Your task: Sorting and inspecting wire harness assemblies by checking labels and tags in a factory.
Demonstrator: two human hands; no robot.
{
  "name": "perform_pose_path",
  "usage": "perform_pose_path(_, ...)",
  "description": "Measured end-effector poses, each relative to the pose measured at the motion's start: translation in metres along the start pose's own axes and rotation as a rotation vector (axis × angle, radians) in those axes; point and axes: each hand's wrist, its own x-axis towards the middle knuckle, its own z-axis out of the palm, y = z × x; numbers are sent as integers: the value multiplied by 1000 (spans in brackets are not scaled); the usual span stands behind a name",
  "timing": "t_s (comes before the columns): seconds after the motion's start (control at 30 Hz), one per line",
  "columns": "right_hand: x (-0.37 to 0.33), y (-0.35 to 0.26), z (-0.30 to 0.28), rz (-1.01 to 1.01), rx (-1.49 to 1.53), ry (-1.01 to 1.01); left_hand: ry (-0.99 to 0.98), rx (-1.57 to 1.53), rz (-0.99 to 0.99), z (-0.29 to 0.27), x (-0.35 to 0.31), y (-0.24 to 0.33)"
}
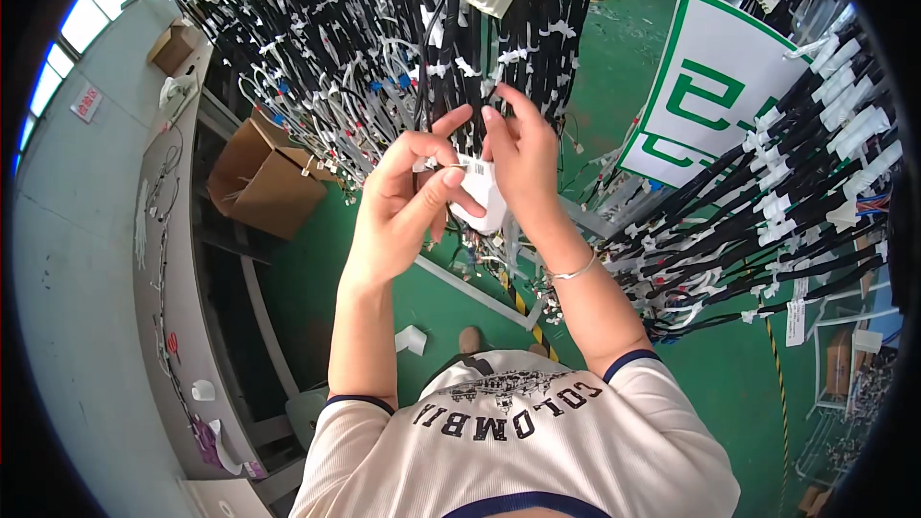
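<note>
Both my hands are raised in front of a dense hanging bundle of black-taped wire harnesses. My left hand is closed in a pinch, thumb against index finger. A thin end shows at its fingertips, too small to name. My right hand is a little higher, its thumb and index finger closed around a dark cable of the bundle. A white tag with small dark print hangs between the hands, partly behind my left fingers.
Another rack of taped harnesses hangs at the right, beside a white sign with green marks. On the left stand a long bench and an open cardboard box. A metal frame bar crosses the green floor below my hands.
</note>
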Motion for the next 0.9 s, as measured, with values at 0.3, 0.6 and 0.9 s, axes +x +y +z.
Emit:
perform_pose_path(0.3,21,9,7,-107,-157,57,-66,-77,-2,-13,3,3)
perform_pose_path(0.6,7,-12,-13,-150,-255,88,-59,42,-7,2,0,3)
perform_pose_path(0.9,-31,-78,-126,229,474,-436,-106,-75,34,5,-7,12)
